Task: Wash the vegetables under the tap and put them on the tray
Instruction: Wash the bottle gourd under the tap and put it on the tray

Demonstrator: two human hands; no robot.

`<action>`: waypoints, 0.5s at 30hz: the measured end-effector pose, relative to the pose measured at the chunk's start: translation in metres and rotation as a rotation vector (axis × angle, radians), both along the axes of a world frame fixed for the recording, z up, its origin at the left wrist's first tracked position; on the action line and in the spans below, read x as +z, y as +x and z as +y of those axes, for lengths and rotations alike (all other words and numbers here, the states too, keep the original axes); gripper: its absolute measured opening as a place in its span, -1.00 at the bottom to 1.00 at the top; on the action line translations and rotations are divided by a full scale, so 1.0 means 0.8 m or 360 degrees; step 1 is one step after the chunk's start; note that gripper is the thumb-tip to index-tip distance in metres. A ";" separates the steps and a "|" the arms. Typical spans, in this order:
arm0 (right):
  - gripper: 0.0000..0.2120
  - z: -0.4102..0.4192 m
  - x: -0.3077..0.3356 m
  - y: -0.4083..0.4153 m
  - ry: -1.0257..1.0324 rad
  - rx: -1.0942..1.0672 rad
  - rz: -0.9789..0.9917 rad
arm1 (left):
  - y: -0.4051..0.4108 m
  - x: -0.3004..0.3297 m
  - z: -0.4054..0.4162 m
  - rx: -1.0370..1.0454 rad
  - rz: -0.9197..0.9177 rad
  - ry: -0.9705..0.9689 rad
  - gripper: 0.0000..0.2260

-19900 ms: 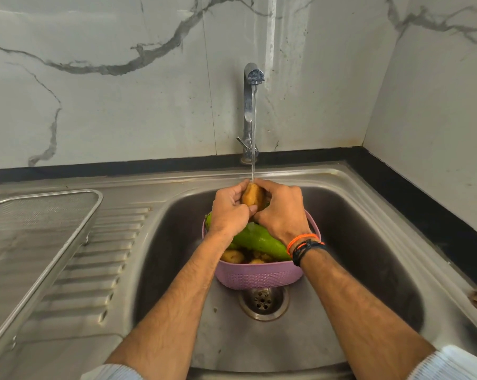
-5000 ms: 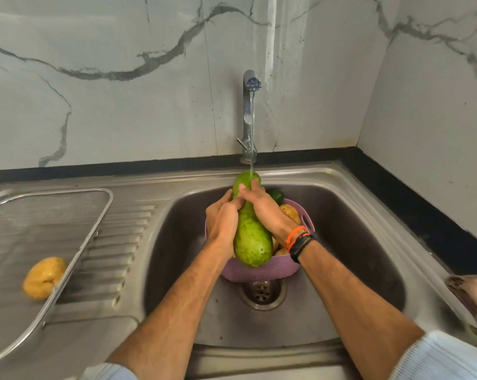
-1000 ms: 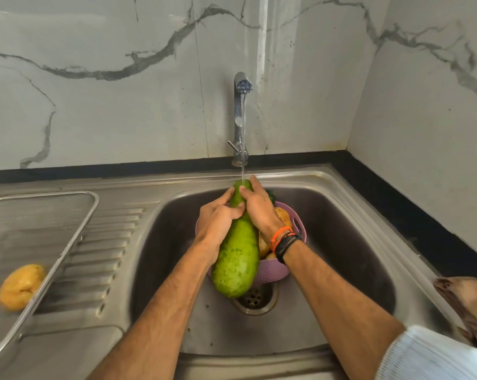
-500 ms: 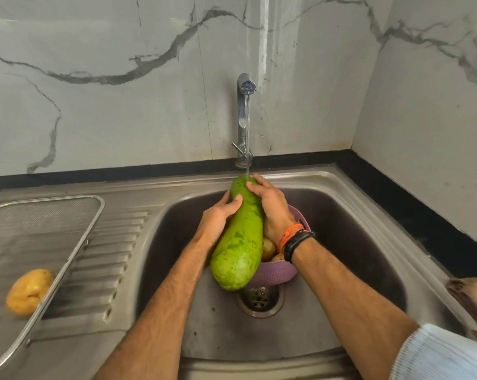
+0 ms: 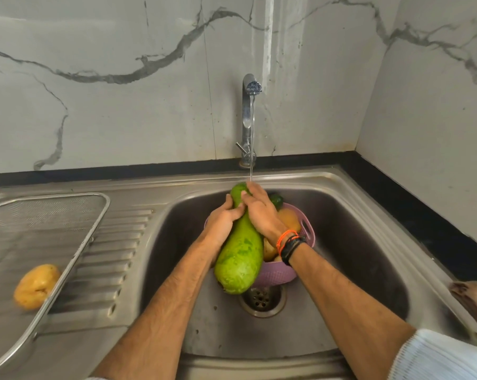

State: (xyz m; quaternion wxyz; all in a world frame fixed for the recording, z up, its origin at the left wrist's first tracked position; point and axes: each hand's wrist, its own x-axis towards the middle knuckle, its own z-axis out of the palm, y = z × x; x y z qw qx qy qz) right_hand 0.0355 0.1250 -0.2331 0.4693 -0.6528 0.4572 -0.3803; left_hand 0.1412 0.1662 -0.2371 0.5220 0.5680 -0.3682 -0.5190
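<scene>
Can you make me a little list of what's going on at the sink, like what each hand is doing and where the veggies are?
Tap: running
Left hand: grips green gourd
Right hand: lies on the gourd's narrow top
Purple basket: in sink, holds more vegetables
Tray: one yellow potato

Steel sink (image 5: 341, 187) with pink basket (image 5: 275, 275) in basin, mesh tray (image 5: 75, 259) on drainboard
</scene>
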 end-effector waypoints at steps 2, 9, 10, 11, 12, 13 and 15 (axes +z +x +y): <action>-0.54 -0.006 0.007 -0.005 0.0060 -0.0084 -0.0102 | -0.002 0.001 0.002 -0.0089 0.0040 -0.0038 -0.41; -0.52 0.000 -0.002 0.002 0.0000 -0.0013 0.0001 | 0.003 -0.003 -0.007 -0.0025 0.0083 -0.0038 -0.43; -0.53 -0.005 0.003 0.001 0.0030 -0.0046 -0.0038 | 0.002 -0.002 -0.004 -0.0042 0.0013 -0.0043 -0.42; -0.53 -0.010 0.008 -0.001 0.0058 -0.0085 -0.0086 | 0.001 -0.004 -0.004 -0.0053 -0.0012 -0.0058 -0.42; -0.53 -0.012 0.010 -0.002 0.0066 -0.0106 -0.0115 | 0.000 -0.005 -0.006 -0.0064 0.0006 -0.0073 -0.43; -0.52 -0.008 0.009 -0.002 0.0053 -0.0105 -0.0109 | 0.001 -0.003 -0.007 -0.0067 0.0059 -0.0087 -0.44; -0.50 0.005 -0.001 0.005 -0.0009 -0.0047 -0.0024 | 0.004 -0.003 -0.012 -0.0002 0.0148 -0.0089 -0.48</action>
